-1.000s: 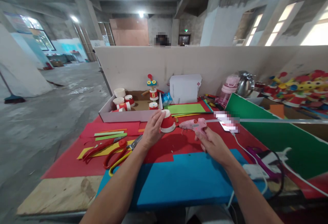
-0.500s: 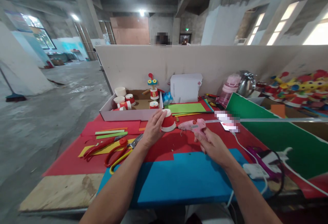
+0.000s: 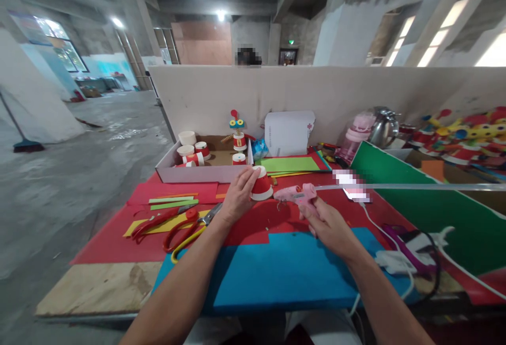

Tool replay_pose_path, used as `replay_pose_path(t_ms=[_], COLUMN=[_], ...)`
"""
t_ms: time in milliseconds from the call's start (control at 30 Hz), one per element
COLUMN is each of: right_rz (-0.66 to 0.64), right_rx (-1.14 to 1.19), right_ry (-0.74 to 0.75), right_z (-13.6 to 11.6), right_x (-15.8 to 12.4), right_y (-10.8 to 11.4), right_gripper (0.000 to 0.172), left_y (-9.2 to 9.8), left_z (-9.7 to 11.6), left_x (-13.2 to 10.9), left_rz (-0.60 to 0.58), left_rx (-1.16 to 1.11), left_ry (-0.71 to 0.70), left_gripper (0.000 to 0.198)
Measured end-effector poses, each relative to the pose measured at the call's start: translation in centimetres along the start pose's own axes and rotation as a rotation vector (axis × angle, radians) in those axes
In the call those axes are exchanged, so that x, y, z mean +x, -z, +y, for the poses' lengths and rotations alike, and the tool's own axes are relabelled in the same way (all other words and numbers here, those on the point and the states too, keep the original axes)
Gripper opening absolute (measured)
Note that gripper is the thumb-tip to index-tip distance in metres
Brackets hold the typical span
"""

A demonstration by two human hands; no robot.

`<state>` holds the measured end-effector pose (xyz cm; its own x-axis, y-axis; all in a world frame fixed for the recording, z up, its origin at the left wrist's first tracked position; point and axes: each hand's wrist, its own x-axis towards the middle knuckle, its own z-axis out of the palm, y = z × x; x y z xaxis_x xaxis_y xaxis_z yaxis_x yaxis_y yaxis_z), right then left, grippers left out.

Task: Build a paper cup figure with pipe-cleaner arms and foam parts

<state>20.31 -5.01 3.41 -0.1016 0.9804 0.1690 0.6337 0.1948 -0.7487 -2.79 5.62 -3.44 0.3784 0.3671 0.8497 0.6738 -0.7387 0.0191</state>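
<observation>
My left hand (image 3: 240, 196) is closed around a red and white paper cup (image 3: 261, 186), held upside down just above the table. In my right hand (image 3: 324, 222) is a pink hot glue gun (image 3: 296, 195), its nozzle pointing left at the cup's lower rim; whether the tip touches the cup I cannot tell. A long clear glue stick (image 3: 399, 187) runs out of the gun's back to the right. Left of my left forearm lie scissors (image 3: 190, 233) with red and yellow handles and red-handled pliers (image 3: 158, 222).
A shallow box (image 3: 203, 175) with several paper cups and a cup figure (image 3: 239, 139) stands at the back left. Green paper (image 3: 290, 164) lies behind the cup. At right are a phone (image 3: 351, 186), cables, a power strip (image 3: 399, 262) and a green panel (image 3: 419, 229).
The whole view has shifted slightly. My hands keep the same hold on the cup and the glue gun, with hardly any movement between them.
</observation>
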Motion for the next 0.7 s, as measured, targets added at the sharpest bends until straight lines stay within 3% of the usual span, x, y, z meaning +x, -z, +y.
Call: replay_pose_path(t_ms=[367,700], right_rz=[0.039,0.021], right_rx=[0.014,-0.118], right_ry=[0.013,-0.009], right_z=[-0.08,0.17], right_x=[-0.32,-0.14], right_y=[-0.35,-0.92], right_gripper=[0.035,0.044], left_y=[0.17,0.08], left_z=[0.16,0.10], left_x=[0.19,0.04], left_rz=[-0.033,-0.112], left_rx=[0.055,0.078], left_ry=[0.029,0.057], left_gripper=[0.073,0.066])
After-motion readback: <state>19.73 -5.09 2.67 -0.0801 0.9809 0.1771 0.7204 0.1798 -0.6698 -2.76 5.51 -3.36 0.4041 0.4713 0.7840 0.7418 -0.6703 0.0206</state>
